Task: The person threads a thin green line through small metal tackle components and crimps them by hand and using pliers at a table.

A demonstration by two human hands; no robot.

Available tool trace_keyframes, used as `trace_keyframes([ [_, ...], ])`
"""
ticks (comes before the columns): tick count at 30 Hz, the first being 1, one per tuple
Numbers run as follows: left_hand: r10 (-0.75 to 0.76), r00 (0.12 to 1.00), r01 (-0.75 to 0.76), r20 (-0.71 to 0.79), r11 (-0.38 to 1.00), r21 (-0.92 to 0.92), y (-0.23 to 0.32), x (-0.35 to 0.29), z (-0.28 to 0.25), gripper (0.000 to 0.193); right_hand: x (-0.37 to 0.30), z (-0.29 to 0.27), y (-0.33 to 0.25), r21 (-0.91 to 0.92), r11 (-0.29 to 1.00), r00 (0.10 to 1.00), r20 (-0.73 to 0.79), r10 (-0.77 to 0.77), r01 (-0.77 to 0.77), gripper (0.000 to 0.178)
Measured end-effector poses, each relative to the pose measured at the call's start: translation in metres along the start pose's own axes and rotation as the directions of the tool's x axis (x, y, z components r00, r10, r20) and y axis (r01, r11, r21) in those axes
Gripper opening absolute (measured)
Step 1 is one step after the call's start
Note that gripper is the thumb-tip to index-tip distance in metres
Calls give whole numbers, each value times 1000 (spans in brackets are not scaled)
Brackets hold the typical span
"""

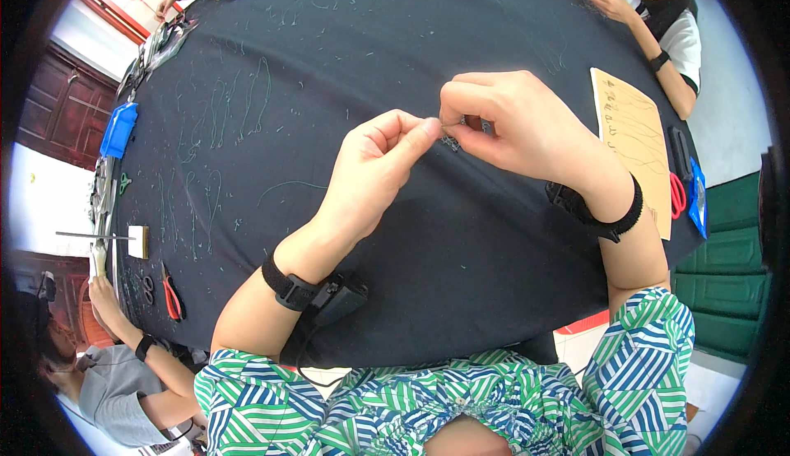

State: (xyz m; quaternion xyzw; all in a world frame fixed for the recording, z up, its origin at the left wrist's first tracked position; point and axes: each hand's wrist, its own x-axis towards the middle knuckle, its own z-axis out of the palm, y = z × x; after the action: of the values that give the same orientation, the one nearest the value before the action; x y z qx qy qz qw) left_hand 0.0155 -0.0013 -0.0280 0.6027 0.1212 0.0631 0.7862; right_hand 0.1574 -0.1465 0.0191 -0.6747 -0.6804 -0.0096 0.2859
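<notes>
The black cloth-covered tabletop [461, 291] ends just in front of the person's green, blue and white patterned garment; its right edge passes beside a tan sheet with dark markings [634, 118] and red-handled scissors [677, 196]. Dark cloth spans the space between the forearms, giving room below the hands. Left of the left forearm lie red-handled pliers [172, 298] and a pale block [138, 243], both near the left edge. Loose dark-green thread loops [218, 118] cover the left and far cloth.

The left hand [374, 160] angles up and to the right, thumb pressed against the index finger. The right hand [522, 118] comes in from the right, its wrist bent, thumb and index finger pinched together. Both sets of fingers grip a small grey strand of fine links [451, 142], located where the fingertips meet, above the tabletop; its detail is too small to read. Each wrist bears a black strap.
</notes>
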Motion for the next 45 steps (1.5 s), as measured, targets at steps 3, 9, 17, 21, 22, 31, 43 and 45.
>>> trace_keyframes([
  [3, 85, 996, -82, -30, 992, 95, -3, 0, 1, 14, 0, -1, 2, -19, 1000, 1000, 19, -10, 10, 11],
  [9, 134, 989, -126, -66, 986, 110, 1, -1, 2, 13, 0, -4, 0, 229, 961, 988, 41, 148, -154, 15],
  [17, 200, 978, -192, -67, 975, 109, 6, -4, 5, 12, 3, -5, -9, 334, 914, 972, 29, 235, -231, 12],
  [21, 236, 968, -226, -88, 968, 112, 6, -4, 5, 12, 3, -3, -8, 285, 947, 985, -52, 167, -146, 9],
  [22, 251, 964, -240, -91, 964, 118, 6, -4, 5, 12, 3, -3, -8, 243, 963, 987, -76, 140, -117, 9],
  [31, 257, 961, -248, -99, 964, 99, 10, -7, 2, 13, 3, -3, -11, 111, 993, 985, -164, 55, -37, 9],
  [43, 198, 978, -192, -61, 977, 89, 16, -9, 1, 13, 3, -8, -9, 1, 998, 982, -178, -58, 59, 8],
  [45, 196, 979, -191, -51, 978, 80, 17, -9, 2, 13, 3, -9, -9, 0, 998, 983, -176, -59, 60, 8],
])
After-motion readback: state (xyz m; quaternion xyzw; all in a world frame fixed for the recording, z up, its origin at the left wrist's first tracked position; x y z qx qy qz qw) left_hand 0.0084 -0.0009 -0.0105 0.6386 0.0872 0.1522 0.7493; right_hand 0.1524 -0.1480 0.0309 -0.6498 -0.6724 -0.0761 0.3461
